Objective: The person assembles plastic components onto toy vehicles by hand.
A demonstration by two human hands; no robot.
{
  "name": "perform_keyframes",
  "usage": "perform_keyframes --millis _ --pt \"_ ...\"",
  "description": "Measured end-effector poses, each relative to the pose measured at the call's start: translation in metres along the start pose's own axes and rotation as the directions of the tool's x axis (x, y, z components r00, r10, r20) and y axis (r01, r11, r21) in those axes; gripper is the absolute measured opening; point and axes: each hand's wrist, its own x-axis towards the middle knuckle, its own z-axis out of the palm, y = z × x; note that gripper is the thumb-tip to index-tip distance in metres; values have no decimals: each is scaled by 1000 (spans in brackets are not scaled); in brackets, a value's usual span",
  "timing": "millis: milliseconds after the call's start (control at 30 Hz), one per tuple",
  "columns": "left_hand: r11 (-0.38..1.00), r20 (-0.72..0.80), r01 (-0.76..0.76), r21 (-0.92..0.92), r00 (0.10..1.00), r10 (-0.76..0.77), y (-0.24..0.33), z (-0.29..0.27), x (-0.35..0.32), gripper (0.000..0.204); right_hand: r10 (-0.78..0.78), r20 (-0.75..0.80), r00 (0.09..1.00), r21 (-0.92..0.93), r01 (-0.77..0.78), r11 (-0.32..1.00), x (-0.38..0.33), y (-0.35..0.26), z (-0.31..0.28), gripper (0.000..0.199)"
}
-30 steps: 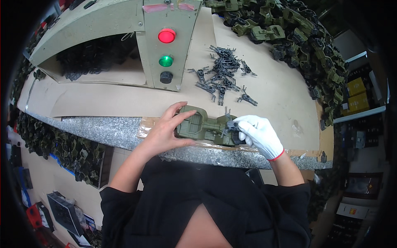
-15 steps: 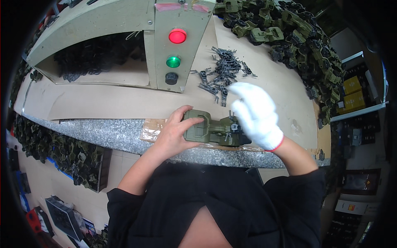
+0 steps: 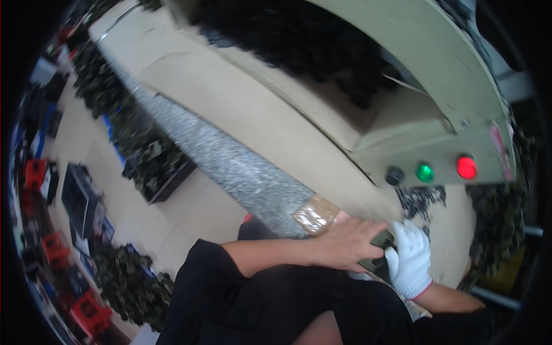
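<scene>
My bare left hand grips an olive-green toy vehicle body at the bench's front edge, with its fingers bent over the near side. On the other end of the vehicle is my right hand in a white knit glove, thumb and fingers curled round it. Both hands cover most of the vehicle, so its details are hidden. Just beyond the glove lies a pile of small dark grey plastic parts, blurred.
A pale green machine housing with a red lamp, a green lamp and a black knob stands behind my hands. Dark parts fill its opening. Brown tape covers the speckled bench edge. Crates of green parts stand on the floor at left.
My view has swung left and tilted, so bench and hands appear lower right. My gloved right hand has come down from above the vehicle's right end onto it. The left hand keeps its hold.
</scene>
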Motion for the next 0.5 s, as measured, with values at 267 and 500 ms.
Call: perform_keyframes --millis 267,500 --pt "989 -145 -140 -54 981 131 -10 14 -3 42 -21 -75 997 -88 15 996 -1 0 11 50" --pt "986 -141 -165 -38 977 158 -19 23 -3 50 -25 -18 1000 -44 24 999 -2 14 12 46"
